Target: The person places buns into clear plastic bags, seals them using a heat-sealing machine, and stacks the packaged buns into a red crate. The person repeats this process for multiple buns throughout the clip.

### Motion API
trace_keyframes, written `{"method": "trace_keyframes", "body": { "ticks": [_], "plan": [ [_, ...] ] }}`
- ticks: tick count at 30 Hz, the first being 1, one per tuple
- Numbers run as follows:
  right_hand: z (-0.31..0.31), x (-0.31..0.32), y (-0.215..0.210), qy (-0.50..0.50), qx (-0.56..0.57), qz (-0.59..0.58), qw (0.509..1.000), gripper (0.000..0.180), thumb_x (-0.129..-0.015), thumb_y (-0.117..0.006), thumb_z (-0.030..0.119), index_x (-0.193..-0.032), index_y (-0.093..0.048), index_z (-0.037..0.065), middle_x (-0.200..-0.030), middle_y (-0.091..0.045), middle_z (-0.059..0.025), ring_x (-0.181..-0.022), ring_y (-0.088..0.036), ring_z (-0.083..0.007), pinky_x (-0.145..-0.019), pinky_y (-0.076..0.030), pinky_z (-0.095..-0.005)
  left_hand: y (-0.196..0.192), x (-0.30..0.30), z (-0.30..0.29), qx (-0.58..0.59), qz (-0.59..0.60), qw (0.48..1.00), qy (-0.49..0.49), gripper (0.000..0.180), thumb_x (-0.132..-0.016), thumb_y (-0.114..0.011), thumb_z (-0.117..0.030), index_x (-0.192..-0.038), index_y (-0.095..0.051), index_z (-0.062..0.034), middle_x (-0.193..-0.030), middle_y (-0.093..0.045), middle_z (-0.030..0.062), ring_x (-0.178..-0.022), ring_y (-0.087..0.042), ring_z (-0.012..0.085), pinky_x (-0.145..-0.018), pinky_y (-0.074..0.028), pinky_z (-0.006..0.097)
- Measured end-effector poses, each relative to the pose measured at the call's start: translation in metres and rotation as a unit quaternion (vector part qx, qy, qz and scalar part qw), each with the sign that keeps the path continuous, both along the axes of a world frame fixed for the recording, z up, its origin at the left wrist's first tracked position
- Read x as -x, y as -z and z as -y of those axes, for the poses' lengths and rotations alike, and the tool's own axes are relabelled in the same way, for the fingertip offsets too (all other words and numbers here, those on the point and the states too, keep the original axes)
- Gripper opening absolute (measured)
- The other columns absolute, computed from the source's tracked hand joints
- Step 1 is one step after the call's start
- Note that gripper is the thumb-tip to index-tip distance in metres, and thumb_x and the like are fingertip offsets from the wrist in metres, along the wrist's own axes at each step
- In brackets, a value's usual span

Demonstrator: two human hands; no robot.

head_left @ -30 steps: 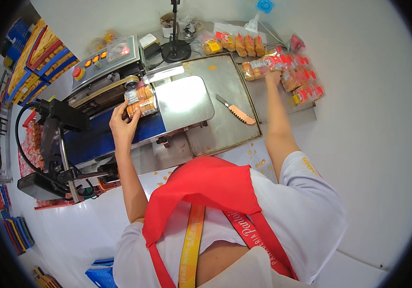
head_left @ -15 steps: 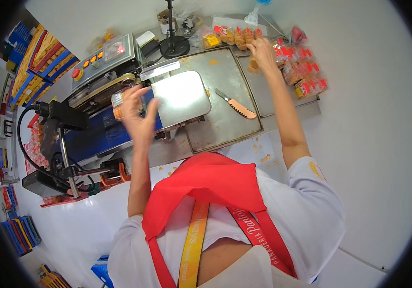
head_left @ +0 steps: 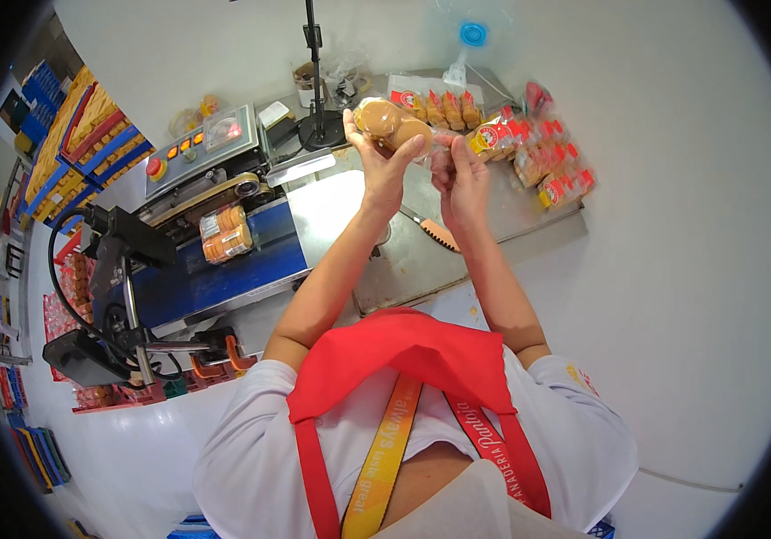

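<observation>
1. Upper centre of the frame: your left hand [head_left: 384, 160] holds up a clear bag of round brown biscuits [head_left: 392, 125], fingers curled shut around its lower end.
2. Just right of it, your right hand [head_left: 460, 176] pinches the bag's loose clear end between fingertips; the two hands nearly touch, raised above the steel table [head_left: 457, 260].
3. Upper right: filled biscuit packs with red labels [head_left: 543, 157] lie in a loose heap on the table's far corner. I count about six or seven; the heap overlaps too much for an exact number.
4. Behind the bag you hold, one row of biscuits [head_left: 444, 108] sits in a clear wrapper with a red-and-white label at its left end.
5. Centre left: one sealed biscuit pack [head_left: 226, 234], orange-brown with a pale label, lies on the belt of the blue band sealer [head_left: 215, 269].
6. The sealer's grey control panel [head_left: 197, 148], upper left, shows one red round button and a row of small orange lights.
7. One orange-handled knife [head_left: 430, 229] lies on the table below your right wrist.
8. One black stand with a round base [head_left: 318, 126] rises at top centre.
9. Far left edge: stacked blue, yellow and red crates [head_left: 71, 135], too bent by the lens to count.
</observation>
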State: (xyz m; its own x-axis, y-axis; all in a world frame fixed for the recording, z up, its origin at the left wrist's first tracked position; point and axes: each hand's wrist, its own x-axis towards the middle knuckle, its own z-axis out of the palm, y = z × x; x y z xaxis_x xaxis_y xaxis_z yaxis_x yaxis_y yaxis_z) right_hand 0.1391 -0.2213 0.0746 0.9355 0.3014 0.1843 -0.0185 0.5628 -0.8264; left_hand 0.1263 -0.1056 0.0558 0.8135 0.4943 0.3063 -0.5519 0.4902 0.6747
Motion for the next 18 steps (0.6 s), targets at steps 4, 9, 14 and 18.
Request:
{"method": "trace_keyframes", "body": {
  "ticks": [4, 9, 14, 18],
  "plan": [
    [0.003, 0.006, 0.017, 0.038, 0.215, 0.276, 0.936, 0.043, -0.089, -0.062, 0.029, -0.125, -0.057, 0.005, -0.084, -0.065, -0.0038, -0.069, -0.059, -0.0102, -0.059, -0.047, -0.0231, -0.008, 0.0, -0.02, -0.042, -0.023, 0.999, 0.004, 0.112, -0.071, -0.077, -0.007, -0.144, 0.008, -0.013, -0.128, -0.038, 0.0104, -0.114, -0.047, 0.0212, -0.093, -0.045, 0.035],
    [-0.003, 0.007, 0.015, 0.209, 0.377, 0.484, 0.762, 0.043, -0.089, -0.062, 0.022, -0.129, -0.054, 0.008, -0.098, -0.064, -0.0133, -0.08, -0.064, -0.0229, -0.073, -0.05, -0.0264, -0.018, 0.01, -0.026, -0.104, -0.061, 0.993, 0.016, 0.083, -0.072, -0.077, -0.011, -0.135, -0.023, -0.0117, -0.121, -0.044, 0.0084, -0.107, -0.051, 0.018, -0.086, -0.049, 0.032],
    [-0.014, -0.009, 0.022, 0.189, 0.169, 0.381, 0.889, 0.038, -0.094, -0.054, 0.025, -0.125, -0.056, 0.002, -0.105, -0.064, -0.0118, -0.084, -0.063, -0.0215, -0.076, -0.048, -0.0245, -0.03, 0.024, -0.038, -0.202, -0.05, 0.978, 0.027, 0.092, -0.069, -0.081, -0.006, -0.139, -0.021, -0.0116, -0.124, -0.046, 0.0104, -0.108, -0.055, 0.0201, -0.075, -0.054, 0.028],
    [-0.008, -0.009, 0.005, -0.012, -0.028, 0.083, 0.996, 0.039, -0.098, -0.046, 0.028, -0.121, -0.055, -0.002, -0.107, -0.063, -0.0109, -0.094, -0.061, -0.0182, -0.079, -0.05, -0.0274, -0.038, 0.034, -0.051, -0.193, 0.002, 0.974, 0.116, 0.104, -0.063, -0.08, 0.001, -0.145, -0.016, -0.0108, -0.131, -0.044, 0.0109, -0.119, -0.05, 0.0231, -0.088, -0.051, 0.032]
  ]
}}
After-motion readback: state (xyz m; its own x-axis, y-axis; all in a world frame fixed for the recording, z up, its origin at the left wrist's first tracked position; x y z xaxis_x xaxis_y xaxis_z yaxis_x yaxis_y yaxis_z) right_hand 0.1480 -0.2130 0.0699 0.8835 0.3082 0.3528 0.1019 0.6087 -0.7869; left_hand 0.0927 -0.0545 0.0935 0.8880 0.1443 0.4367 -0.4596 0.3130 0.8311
